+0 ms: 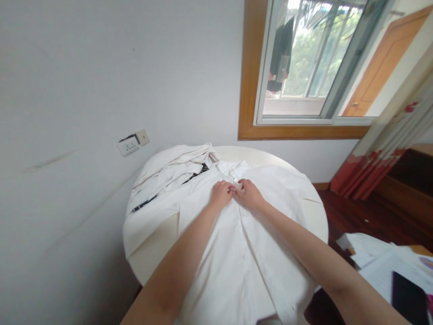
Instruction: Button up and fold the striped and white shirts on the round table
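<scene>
A white button-up shirt (216, 257) lies spread over a round table (158, 239), its collar (233, 169) toward the wall and its hem toward me. Just below the collar, my left hand (222, 194) and my right hand (249, 195) meet at the shirt's front edge. Both have their fingers closed in a pinch on the shirt fabric, fingertips nearly touching. Whether a button sits between them is hidden. Below my hands the two front edges run apart, with small buttons along one of them.
More white clothing (172, 162) with black strips is piled at the table's left, by the wall. A wall socket (128, 146) is above it. The window (304, 63) is behind the table. Papers (389, 266) and a dark flat object (409, 295) lie at the lower right.
</scene>
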Demonstrator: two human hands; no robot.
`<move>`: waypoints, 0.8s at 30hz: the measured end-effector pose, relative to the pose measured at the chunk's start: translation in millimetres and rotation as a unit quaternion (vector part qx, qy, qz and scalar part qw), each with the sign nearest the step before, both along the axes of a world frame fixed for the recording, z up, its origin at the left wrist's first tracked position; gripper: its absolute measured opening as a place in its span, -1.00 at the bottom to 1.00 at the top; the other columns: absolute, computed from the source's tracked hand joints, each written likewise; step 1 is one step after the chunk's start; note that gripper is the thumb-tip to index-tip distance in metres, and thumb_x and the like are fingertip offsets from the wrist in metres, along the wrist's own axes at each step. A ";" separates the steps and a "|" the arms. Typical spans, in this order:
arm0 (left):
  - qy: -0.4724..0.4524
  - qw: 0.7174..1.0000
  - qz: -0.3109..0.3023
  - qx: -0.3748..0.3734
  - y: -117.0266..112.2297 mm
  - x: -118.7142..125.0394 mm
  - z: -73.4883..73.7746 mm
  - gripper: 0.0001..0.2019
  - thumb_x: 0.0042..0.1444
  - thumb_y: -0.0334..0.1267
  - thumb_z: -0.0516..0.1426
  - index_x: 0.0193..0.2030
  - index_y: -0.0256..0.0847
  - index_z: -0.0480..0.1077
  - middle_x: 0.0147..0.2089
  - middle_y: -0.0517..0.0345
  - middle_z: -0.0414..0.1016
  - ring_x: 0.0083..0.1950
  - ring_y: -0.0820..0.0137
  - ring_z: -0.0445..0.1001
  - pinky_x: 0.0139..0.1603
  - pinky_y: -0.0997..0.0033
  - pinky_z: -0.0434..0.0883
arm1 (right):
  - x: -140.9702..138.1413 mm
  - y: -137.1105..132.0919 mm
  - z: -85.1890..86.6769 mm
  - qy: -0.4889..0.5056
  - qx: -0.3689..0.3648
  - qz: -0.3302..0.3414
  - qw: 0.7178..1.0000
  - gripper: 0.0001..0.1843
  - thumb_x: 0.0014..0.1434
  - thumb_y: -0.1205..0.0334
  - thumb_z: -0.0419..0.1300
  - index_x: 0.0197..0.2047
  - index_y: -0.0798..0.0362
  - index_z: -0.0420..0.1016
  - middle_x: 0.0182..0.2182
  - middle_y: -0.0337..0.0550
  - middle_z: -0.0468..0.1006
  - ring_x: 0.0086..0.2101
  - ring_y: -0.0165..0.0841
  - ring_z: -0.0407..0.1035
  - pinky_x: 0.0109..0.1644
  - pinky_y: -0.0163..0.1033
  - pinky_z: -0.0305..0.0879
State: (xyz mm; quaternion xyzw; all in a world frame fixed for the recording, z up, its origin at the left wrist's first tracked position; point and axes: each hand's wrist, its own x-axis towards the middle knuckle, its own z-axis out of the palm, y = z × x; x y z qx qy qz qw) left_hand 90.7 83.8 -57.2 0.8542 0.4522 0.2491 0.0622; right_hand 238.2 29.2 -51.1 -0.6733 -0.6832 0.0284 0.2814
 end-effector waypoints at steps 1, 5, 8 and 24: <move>-0.001 1.000 0.000 0.000 -0.1 -0.1 -0.2 -0.79 0.10 -0.34 0.07 -0.18 -0.13 0.50 -0.16 0.08 0.47 -0.10 0.31 0.37 0.00 0.32 0.28 | -1.6 -1.7 -3.4 0.008 0.004 0.000 1.000 -0.57 0.14 0.10 0.15 0.04 0.13 0.35 -0.18 -0.05 0.43 -0.17 -0.33 0.33 -0.02 -0.29 0.19; -0.001 1.000 -0.010 0.001 1.5 -0.9 -3.3 -0.76 0.07 -0.39 0.06 -0.19 -0.11 0.50 -0.17 0.11 0.47 -0.11 0.33 0.36 0.00 0.34 0.28 | 0.7 -2.9 -11.9 0.023 0.015 0.000 1.000 -0.60 0.06 0.16 0.21 -0.04 0.17 0.40 -0.23 -0.05 0.40 -0.23 -0.34 0.32 -0.06 -0.29 0.21; -0.002 1.000 -0.013 -0.006 2.2 -0.9 -4.7 -0.77 0.07 -0.37 0.07 -0.18 -0.10 0.50 -0.16 0.12 0.47 -0.10 0.34 0.36 0.02 0.35 0.27 | 4.6 -1.6 -11.1 0.047 0.006 0.003 0.999 -0.73 0.07 0.24 0.17 -0.15 0.15 0.48 -0.28 -0.09 0.39 -0.32 -0.40 0.32 -0.12 -0.33 0.22; 0.048 0.998 0.037 -0.008 -8.8 15.0 0.8 -0.80 0.12 -0.11 0.14 -0.20 -0.15 0.45 -0.12 0.05 0.45 -0.02 0.24 0.36 0.00 0.29 0.28 | 15.4 -0.1 -5.1 0.176 -0.006 0.009 0.984 -0.72 0.01 0.37 0.11 -0.23 0.15 0.60 -0.39 -0.15 0.55 -0.38 -0.39 0.37 -0.26 -0.35 0.20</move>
